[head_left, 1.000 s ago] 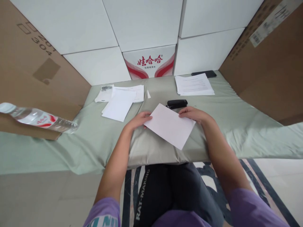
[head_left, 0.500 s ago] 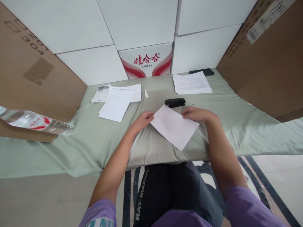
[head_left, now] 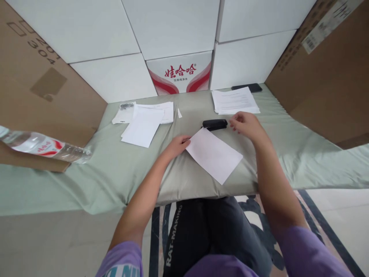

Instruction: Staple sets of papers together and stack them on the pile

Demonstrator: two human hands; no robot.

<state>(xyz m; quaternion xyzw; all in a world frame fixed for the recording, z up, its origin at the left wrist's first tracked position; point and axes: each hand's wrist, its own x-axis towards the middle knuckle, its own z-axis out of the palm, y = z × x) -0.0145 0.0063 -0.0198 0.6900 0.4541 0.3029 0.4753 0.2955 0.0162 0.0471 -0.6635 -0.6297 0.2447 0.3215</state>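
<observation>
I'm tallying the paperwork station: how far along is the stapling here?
Done, apparently: loose sheets lie set aside at left. In hand: left hand pins a folded white sheet; right hand hovers open beside the black stapler, not gripping it. Left: the printed stack waits.

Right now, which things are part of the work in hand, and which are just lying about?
In hand: sheet under the left hand; stapler beside the right hand.

Lying about: paper stack, loose papers, phone, bottle, boxes.
</observation>
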